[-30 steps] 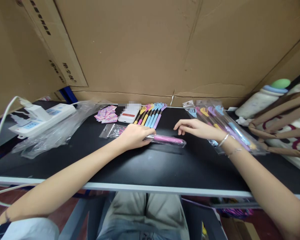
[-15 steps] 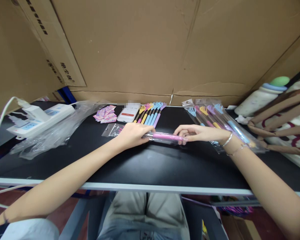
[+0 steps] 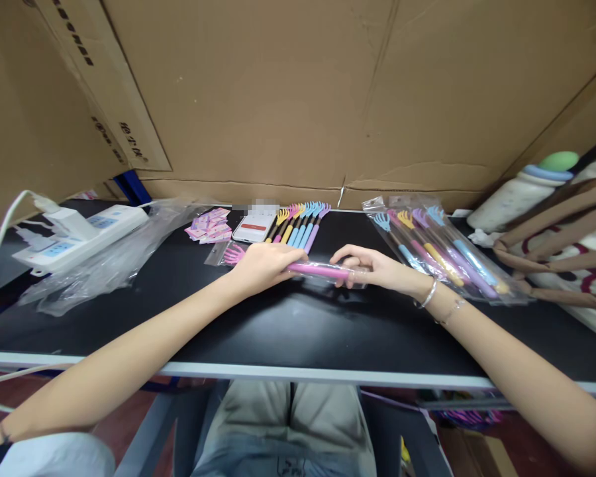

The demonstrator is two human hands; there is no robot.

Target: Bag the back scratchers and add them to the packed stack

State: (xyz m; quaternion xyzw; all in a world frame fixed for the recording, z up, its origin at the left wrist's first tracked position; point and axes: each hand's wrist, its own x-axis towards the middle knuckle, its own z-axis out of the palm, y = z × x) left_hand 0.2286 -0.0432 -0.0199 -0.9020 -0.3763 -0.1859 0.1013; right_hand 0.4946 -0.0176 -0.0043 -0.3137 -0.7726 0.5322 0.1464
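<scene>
Head view. Pink back scratcher (image 3: pixel 322 270) in a clear bag (image 3: pixel 215 254), just above or on the black table (image 3: pixel 298 338); which, cannot tell. Long axis left to right, roughly in line with the table's near edge (image 3: pixel 328 377); claw at the left, handle end at the right.

Left hand (image 3: pixel 268 267): over the middle, fingers closed around bag and shaft. Right hand (image 3: pixel 365 267): half open, fingers curled about the handle end and the bag's tail; whether it grips or only touches, cannot tell. So the scratcher spans both hands, left on the shaft, right at the tip.

Behind: row of loose scratchers (image 3: pixel 305 228), just beyond the left hand; phone (image 3: pixel 252 226) and small cards (image 3: pixel 209 226) farther left. Right: bagged scratchers (image 3: pixel 440 255), close by the right hand. Cardboard wall (image 3: pixel 258 99) bounds the far side. Widest stretch of tabletop: between scratcher and near edge.
</scene>
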